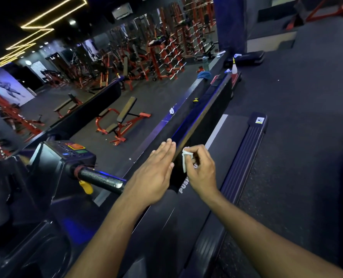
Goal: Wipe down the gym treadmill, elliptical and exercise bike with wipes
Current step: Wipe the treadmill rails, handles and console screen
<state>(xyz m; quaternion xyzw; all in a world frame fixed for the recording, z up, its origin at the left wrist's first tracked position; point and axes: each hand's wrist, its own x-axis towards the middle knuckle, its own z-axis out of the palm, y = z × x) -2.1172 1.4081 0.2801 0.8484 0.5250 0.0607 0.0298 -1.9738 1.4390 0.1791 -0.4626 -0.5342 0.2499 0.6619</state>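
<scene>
2 bare forearms, no sleeves, left grip (153, 173) and right grip (201, 169) ungloved

Both bare forearms reach forward, the left hand (153, 173) flat with straight fingers held together, the right hand (201, 169) curled, pinching a small crumpled white wipe (186, 159).

Dim gym — yellow ceiling light strips (36, 27) glow, edges bend, corners fall dark.

A soft, crumpled white wipe (186, 160) that looks like thin paper or cloth. Treadmill handlebar (101, 178) of black textured grip with a glossy sheen. Treadmill belt (222, 149) matt dark rubber; side rail (244, 157) ribbed plastic. Floor (307, 97) speckled, rough and matt.
</scene>
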